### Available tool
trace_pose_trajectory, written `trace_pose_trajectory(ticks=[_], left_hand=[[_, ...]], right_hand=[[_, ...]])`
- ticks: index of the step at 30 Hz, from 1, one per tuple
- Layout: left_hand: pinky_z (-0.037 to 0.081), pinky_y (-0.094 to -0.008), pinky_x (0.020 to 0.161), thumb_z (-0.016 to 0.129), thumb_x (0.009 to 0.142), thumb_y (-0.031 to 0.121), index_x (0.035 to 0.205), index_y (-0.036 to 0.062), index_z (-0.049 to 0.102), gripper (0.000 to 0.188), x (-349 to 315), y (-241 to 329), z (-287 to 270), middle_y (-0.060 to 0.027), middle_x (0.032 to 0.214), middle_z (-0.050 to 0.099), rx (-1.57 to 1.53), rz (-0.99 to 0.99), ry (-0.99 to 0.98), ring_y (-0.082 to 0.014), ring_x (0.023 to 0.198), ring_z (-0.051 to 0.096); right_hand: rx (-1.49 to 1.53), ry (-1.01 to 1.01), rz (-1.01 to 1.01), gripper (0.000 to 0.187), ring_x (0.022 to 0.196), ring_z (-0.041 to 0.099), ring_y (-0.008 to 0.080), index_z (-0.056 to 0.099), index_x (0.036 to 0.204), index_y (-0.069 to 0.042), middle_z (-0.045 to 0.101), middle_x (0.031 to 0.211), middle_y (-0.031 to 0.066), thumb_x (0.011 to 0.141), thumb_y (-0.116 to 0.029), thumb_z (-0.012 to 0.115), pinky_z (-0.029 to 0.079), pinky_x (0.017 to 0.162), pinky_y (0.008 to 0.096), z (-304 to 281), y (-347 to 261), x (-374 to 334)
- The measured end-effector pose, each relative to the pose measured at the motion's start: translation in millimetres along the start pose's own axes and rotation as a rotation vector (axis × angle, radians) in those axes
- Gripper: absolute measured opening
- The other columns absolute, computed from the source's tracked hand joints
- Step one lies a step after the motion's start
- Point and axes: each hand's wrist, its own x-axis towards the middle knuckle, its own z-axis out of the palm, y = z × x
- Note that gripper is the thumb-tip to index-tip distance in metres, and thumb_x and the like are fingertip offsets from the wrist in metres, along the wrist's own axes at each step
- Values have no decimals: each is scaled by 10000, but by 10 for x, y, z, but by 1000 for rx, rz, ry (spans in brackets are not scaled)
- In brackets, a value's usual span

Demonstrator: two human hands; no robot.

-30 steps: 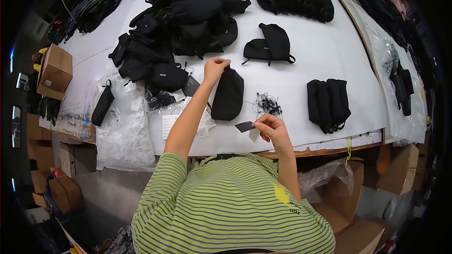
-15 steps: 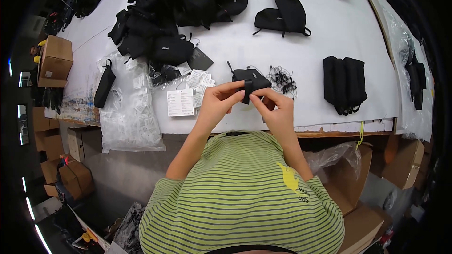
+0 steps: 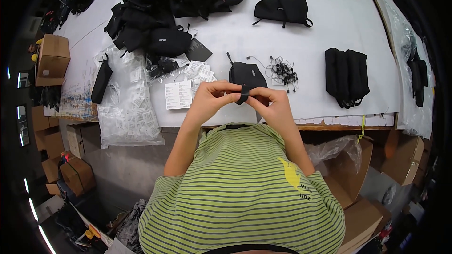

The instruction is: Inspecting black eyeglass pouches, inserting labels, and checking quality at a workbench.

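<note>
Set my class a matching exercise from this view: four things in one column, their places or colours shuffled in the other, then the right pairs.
Column one
1. Small black strip
2. Tangle of black strings
3. Leftmost slim black pouch
4. Striped T-shirt

Column two
A. On clear plastic bagging
B. Yellow-green and dark
C. Between the left hand and right hand
D. On the white tabletop

Pairs: 1-C; 2-D; 3-A; 4-B

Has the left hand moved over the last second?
Yes: the left hand has come toward the striped shirt, from beyond the tangled black cords to their near side.
</note>
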Motion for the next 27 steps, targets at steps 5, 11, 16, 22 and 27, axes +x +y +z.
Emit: trace_pose_trajectory(ticks=[5,11,16,22,27], left_hand=[[412,-180,557,709,778,72,880,21,704,114,-74,63,95,-5,808,652,335,164,194,-28,596,491],[460,-195,571,631,860,52,923,1,625,81,-135,161,159,-63,900,654,-104,431,444,-51,602,522],[457,-199,577,614,873,39,912,-13,616,65,-236,202,145,-79,849,658,-319,398,278,-57,651,542],[412,-161,638,633,876,82,922,0,625,95,-294,252,285,-29,830,660,-140,306,178,-27,719,557],[365,-161,570,617,886,101,906,10,600,94,-292,264,345,-16,788,641,-80,279,107,-18,674,534]], right_hand=[[-18,56,-59,125,527,421,28,671,922,-22,541,615,-20,820,-93,679,316,481,202,10,30,8],[574,-6,-20,165,694,477,42,526,979,-46,555,780,-13,849,-49,627,339,595,182,-182,48,18],[728,57,-67,151,621,473,31,527,939,-77,635,830,57,830,-32,622,322,545,162,-329,20,-13],[826,-31,-107,163,500,439,23,501,998,-73,673,882,139,875,-80,608,327,454,149,-281,11,-35],[799,-30,-142,172,452,435,40,477,1030,-54,654,743,131,927,-149,576,309,424,153,-190,-55,-58]])
